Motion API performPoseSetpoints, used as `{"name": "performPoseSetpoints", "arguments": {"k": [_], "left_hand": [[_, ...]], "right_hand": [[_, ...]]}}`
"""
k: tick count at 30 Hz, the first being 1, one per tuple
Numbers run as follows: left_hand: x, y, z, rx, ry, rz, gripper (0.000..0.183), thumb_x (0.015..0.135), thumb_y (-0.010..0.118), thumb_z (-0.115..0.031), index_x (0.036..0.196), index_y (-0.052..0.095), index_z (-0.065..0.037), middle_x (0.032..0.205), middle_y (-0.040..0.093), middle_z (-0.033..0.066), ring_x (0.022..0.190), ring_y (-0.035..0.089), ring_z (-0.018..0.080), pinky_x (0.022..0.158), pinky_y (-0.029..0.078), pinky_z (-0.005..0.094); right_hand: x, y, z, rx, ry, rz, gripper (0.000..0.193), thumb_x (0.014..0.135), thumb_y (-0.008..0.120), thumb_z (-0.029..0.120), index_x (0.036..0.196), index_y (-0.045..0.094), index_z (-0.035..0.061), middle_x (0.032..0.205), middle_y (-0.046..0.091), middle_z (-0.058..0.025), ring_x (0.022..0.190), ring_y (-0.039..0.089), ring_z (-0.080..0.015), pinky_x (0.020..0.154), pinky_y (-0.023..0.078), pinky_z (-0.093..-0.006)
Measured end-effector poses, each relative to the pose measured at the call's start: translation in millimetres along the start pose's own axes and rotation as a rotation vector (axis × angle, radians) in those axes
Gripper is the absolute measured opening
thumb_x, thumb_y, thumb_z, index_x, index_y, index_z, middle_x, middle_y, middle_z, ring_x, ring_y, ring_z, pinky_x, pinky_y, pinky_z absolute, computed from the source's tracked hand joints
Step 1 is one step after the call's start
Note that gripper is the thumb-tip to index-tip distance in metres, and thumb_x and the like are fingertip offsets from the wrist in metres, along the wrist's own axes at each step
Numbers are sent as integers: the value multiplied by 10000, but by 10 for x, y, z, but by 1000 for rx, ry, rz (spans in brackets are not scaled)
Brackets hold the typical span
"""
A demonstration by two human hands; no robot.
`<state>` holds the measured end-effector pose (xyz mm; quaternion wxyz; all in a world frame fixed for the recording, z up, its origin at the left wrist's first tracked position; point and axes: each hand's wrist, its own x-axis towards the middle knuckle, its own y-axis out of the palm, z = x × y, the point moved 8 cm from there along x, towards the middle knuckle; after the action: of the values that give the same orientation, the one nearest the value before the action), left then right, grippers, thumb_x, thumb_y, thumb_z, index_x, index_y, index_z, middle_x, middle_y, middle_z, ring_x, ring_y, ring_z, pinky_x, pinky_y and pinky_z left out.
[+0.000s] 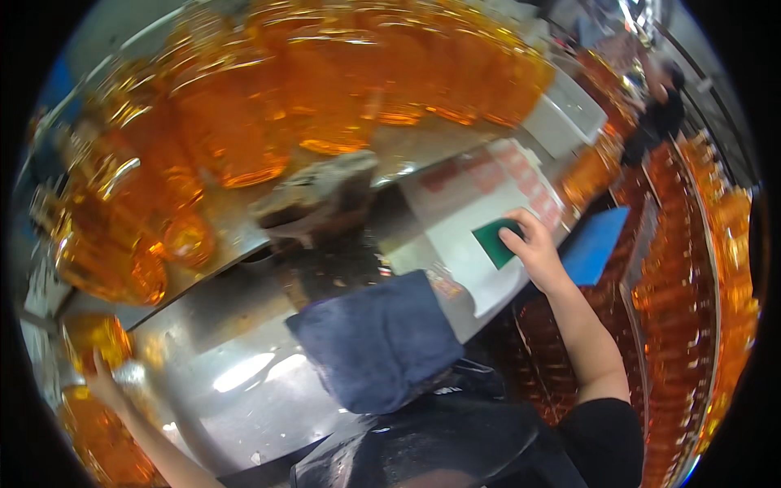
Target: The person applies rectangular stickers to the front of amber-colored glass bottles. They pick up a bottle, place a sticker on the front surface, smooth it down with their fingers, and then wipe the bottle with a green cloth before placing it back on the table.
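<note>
My right hand (533,248) pinches a small dark green flat card (492,241) between thumb and fingers. It is over a white sheet (468,236) with pinkish-red printed patches. At the far left, my left hand (102,381) has its fingers against a bottle of amber liquid (96,337) and appears to grip it; part of the grip is hard to see. Another amber bottle (102,431) lies close below that hand. Between my arms, a folded dark blue cloth (382,337) rests at the edge of the metal worktop (236,358).
Rows of amber bottles (325,89) line the raised back shelf. A crumpled greyish cloth (321,187) lies before them. To the right are a white plastic bin (569,114), a blue sheet (598,244) and stacked rows of bottles (671,325). Another person (659,110) stands at the far right.
</note>
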<state>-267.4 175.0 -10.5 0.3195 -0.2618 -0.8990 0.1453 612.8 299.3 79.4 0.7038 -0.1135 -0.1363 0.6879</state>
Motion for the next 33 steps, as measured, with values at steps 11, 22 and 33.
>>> {"name": "performPoseSetpoints", "arguments": {"k": [11, 22, 33], "left_hand": [[-1918, 379, -2643, -336, -210, 418, 559, 967, 494, -386, 1389, 429, -27, 1274, 581, 194, 1102, 612, 293, 946, 514, 372], [-2553, 2239, -4293, -787, -522, 879, 574, 958, 500, -420, 1340, 456, 7, 1156, 622, 205, 956, 666, 283, 860, 544, 380], [-2680, 2028, -5095, 34, 734, 725, 484, 890, 629, -217, 1352, 564, -90, 1452, 484, 90, 1416, 320, 356, 1186, 74, 529]], "right_hand": [[629, -708, -699, -846, -187, -62, 314, 882, 608, 272, 1119, 657, 73, 899, 679, -160, 845, 647, -339, 724, 509, -423], [-907, -289, -309, -1001, -438, 285, 516, 727, 755, 285, 1201, 621, 133, 903, 614, -31, 851, 612, -216, 628, 536, -331], [-913, -369, -93, -535, -319, 49, 124, 754, 736, 36, 877, 729, 20, 776, 692, -53, 709, 636, -216, 650, 501, -295]]}}
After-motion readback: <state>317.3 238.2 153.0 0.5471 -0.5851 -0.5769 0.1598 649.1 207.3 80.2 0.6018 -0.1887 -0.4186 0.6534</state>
